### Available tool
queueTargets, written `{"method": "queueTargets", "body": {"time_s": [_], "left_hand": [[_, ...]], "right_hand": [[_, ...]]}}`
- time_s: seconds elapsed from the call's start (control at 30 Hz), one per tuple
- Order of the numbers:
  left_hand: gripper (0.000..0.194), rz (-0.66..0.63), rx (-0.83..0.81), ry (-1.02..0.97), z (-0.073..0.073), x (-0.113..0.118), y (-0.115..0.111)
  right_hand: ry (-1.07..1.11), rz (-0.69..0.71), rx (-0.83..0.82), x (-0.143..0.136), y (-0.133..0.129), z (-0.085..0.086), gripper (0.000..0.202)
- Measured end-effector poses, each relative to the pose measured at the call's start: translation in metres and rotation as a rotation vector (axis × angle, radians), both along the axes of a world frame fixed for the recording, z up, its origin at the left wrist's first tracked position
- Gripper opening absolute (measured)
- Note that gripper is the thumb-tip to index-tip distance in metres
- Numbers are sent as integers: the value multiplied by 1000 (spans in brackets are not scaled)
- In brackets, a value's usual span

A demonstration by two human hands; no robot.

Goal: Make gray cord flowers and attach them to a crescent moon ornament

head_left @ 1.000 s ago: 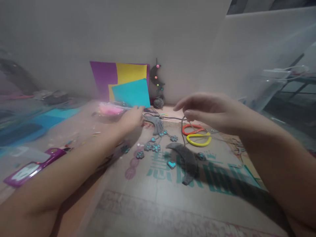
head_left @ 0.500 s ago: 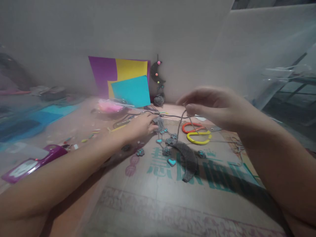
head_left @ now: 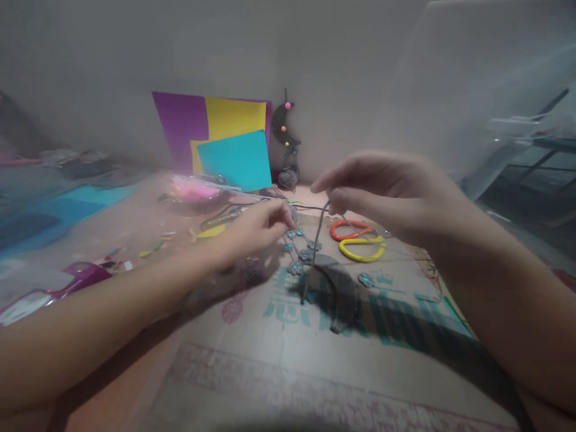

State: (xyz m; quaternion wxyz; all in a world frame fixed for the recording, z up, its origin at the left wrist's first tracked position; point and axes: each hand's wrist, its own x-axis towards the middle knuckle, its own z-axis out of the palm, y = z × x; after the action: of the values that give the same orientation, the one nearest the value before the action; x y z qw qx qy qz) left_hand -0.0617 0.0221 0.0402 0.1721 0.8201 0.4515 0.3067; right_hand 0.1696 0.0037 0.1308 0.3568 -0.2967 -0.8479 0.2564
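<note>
My right hand (head_left: 382,189) pinches a grey cord (head_left: 318,234) between thumb and index finger. The cord hangs down to the tip of a grey yarn-wrapped crescent (head_left: 344,294) lying on the printed cardboard. A thinner length trails from the hand across the scissors. My left hand (head_left: 265,228) has its fingers drawn together at the top of small grey-and-turquoise ornaments (head_left: 295,268) on strands; what lies between its fingertips is hidden. A separate flower-like ornament (head_left: 366,279) rests right of the crescent.
Scissors with red and yellow handles (head_left: 362,249) lie below my right hand. Behind stand coloured sheets (head_left: 236,159) and a finished-looking crescent hanging (head_left: 282,126) above a yarn ball (head_left: 288,178). A purple glue gun (head_left: 83,279) lies at left. The cardboard (head_left: 270,360) spans the front.
My left hand has closed toward the ornaments' strands, and those ornaments have shifted slightly. My right hand has moved a little left with the cord, which now hangs lower in front of the crescent.
</note>
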Motion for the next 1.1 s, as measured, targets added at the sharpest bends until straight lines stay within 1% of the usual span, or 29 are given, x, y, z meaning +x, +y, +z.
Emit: {"method": "queueTargets", "body": {"time_s": [0.03, 0.07, 0.1, 0.17, 0.2, 0.27, 0.37, 0.5, 0.6, 0.7, 0.77, 0.83, 0.9, 0.97, 1.1], "left_hand": [[17, -47, -21, -80, -1, 3, -16], [17, -99, -30, -116, -2, 7, -30], [15, -114, -28, -149, -5, 10, -43], [15, -132, -35, -191, -12, 14, -59], [12, -135, -38, -194, -16, 15, -62], [8, -153, -28, -162, -22, 15, -61], [22, -166, 43, -82, -31, 8, -47], [33, -189, 125, 33, -43, -2, -29], [32, -167, 194, 101, -50, -4, -23], [24, -182, 315, 146, -50, -6, -21], [21, -219, 429, 187, -48, -7, -20], [18, -215, 492, 251, -45, -7, -20], [15, -155, 487, 323, -43, -6, -22], [15, -107, 453, 358, -43, -5, -25], [21, -118, 397, 301, -46, -2, -28]], "right_hand": [[-6, 0, -1, -2, 3, -2, 16], [-12, -1, -5, -4, 7, -4, 16], [-19, -5, -13, -6, 11, -5, 16], [-37, -15, -29, -12, 21, -10, 16], [-44, -13, -28, -16, 27, -12, 16], [-70, -2, -13, -22, 42, -18, 17], [-156, 52, 52, -29, 71, -27, 21], [-413, 182, 203, -34, 114, -43, 22], [-563, 214, 241, -39, 137, -55, 19], [-598, 237, 220, -42, 147, -59, 17], [-592, 297, 158, -40, 149, -57, 18], [-589, 366, 87, -35, 151, -54, 22], [-582, 379, 50, -31, 153, -53, 22], [-574, 325, 54, -31, 155, -53, 21], [-598, 215, 126, -43, 156, -56, 13]]}}
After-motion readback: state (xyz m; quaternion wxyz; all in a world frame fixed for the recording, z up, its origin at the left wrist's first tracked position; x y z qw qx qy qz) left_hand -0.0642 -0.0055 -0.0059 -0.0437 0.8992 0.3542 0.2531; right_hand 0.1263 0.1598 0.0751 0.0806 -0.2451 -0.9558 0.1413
